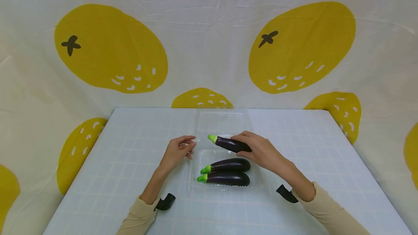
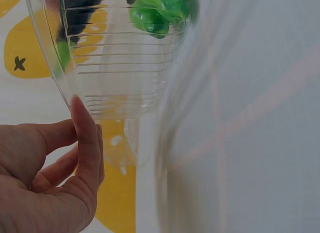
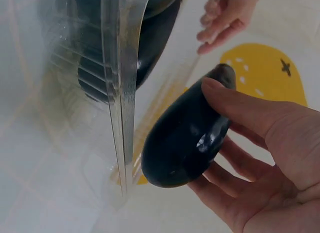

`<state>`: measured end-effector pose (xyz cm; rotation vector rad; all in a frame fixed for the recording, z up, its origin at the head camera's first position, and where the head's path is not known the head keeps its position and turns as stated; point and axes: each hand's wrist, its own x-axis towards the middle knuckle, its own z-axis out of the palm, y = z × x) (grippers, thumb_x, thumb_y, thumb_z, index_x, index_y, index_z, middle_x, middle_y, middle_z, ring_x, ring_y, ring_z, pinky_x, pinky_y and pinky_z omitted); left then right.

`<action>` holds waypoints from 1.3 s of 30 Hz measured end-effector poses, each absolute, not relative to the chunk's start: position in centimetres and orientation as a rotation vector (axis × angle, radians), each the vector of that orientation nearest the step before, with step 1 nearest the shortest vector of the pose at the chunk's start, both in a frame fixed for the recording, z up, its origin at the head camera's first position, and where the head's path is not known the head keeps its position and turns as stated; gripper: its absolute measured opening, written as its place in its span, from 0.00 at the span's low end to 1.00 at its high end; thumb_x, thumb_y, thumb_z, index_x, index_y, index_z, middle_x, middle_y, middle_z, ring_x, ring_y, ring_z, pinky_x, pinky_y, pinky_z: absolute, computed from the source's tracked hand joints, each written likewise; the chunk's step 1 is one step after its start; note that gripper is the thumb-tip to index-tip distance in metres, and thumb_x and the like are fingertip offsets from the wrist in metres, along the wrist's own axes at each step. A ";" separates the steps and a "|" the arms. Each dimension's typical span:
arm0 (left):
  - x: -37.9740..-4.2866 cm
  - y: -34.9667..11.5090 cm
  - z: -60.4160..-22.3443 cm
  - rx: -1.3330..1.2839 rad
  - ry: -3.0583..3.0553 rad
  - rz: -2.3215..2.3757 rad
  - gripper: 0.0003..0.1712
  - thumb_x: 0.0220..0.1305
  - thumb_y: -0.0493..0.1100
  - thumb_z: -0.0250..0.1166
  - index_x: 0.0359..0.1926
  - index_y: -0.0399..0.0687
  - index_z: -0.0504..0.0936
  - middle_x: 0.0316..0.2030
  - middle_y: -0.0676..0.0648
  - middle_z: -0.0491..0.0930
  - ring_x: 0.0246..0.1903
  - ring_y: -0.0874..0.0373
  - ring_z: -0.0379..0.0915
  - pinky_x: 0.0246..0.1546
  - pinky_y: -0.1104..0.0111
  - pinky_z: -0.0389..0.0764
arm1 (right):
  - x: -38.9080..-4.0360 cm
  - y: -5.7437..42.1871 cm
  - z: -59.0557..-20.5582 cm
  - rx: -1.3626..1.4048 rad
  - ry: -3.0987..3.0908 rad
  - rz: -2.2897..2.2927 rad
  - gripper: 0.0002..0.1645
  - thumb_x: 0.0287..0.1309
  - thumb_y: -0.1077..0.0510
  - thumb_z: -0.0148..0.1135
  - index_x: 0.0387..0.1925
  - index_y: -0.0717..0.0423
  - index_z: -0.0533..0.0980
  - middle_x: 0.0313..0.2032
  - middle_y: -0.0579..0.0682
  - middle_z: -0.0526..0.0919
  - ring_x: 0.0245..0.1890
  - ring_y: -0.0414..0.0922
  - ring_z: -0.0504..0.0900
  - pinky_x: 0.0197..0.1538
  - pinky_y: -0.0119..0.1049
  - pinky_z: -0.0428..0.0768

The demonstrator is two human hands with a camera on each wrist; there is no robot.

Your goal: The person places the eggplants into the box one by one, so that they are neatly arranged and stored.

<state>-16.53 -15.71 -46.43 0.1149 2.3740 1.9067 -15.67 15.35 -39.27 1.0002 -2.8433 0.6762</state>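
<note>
My right hand [image 1: 261, 151] grips a dark purple eggplant [image 1: 225, 143] with a green stem end, its stem pointing left. The eggplant is above the back part of a clear plastic clamshell container [image 2: 120, 80]. Thumb on one side and fingers on the other hold it in the right wrist view. Two more eggplants, one behind [image 1: 230, 164] and one in front [image 1: 227, 178], lie side by side in the container, green ends left. My left hand [image 1: 175, 152], loosely bent and holding nothing, is at the container's left side; whether a fingertip touches the rim I cannot tell.
The container's clear lid [image 1: 222, 122] lies folded open toward the back table edge. A pale checked cloth covers the table [image 1: 143, 130]. Behind it hangs a white curtain [image 1: 209, 39] with large yellow fruit prints. Black straps [image 1: 166, 202] are at both wrists.
</note>
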 end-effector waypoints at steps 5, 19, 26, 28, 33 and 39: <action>-16.5 -15.7 -46.5 0.108 2.371 1.903 0.21 0.70 0.36 0.67 0.61 0.30 0.80 0.43 0.31 0.82 0.23 0.55 0.80 0.29 0.72 0.84 | -15.8 14.6 -39.7 1.069 -2.862 0.642 0.29 0.58 0.60 0.76 0.62 0.53 0.80 0.53 0.51 0.83 0.49 0.47 0.82 0.49 0.45 0.85; -16.5 -15.7 -46.5 0.149 2.360 1.923 0.21 0.71 0.35 0.66 0.61 0.28 0.79 0.44 0.30 0.81 0.23 0.56 0.79 0.30 0.72 0.84 | -16.5 14.0 -41.5 1.186 -2.896 0.640 0.25 0.62 0.60 0.73 0.60 0.59 0.80 0.56 0.54 0.83 0.58 0.54 0.80 0.60 0.51 0.80; -16.4 -15.6 -46.4 0.127 2.348 1.925 0.21 0.71 0.35 0.67 0.61 0.30 0.79 0.44 0.30 0.81 0.24 0.56 0.79 0.29 0.72 0.84 | -16.9 13.8 -41.7 1.187 -2.908 0.674 0.23 0.63 0.59 0.72 0.58 0.61 0.80 0.55 0.54 0.84 0.57 0.53 0.81 0.59 0.51 0.80; -16.4 -15.6 -46.4 0.116 2.354 1.919 0.21 0.71 0.36 0.67 0.61 0.30 0.80 0.44 0.31 0.82 0.24 0.56 0.79 0.29 0.72 0.84 | -17.0 13.7 -41.7 1.192 -2.908 0.669 0.22 0.63 0.59 0.72 0.57 0.60 0.80 0.54 0.53 0.85 0.56 0.53 0.81 0.58 0.51 0.80; -16.5 -15.6 -46.5 0.102 2.367 1.914 0.21 0.70 0.36 0.67 0.60 0.31 0.80 0.43 0.33 0.82 0.24 0.55 0.79 0.28 0.72 0.83 | -17.3 13.5 -41.9 1.217 -2.892 0.669 0.20 0.63 0.58 0.72 0.55 0.59 0.81 0.51 0.52 0.84 0.51 0.49 0.82 0.54 0.47 0.82; -16.5 -15.7 -46.5 0.103 2.364 1.926 0.21 0.71 0.36 0.67 0.60 0.31 0.80 0.43 0.32 0.82 0.24 0.55 0.79 0.28 0.72 0.83 | -17.5 13.2 -42.3 1.225 -2.872 0.698 0.20 0.62 0.59 0.73 0.54 0.58 0.82 0.48 0.50 0.81 0.43 0.45 0.80 0.47 0.42 0.83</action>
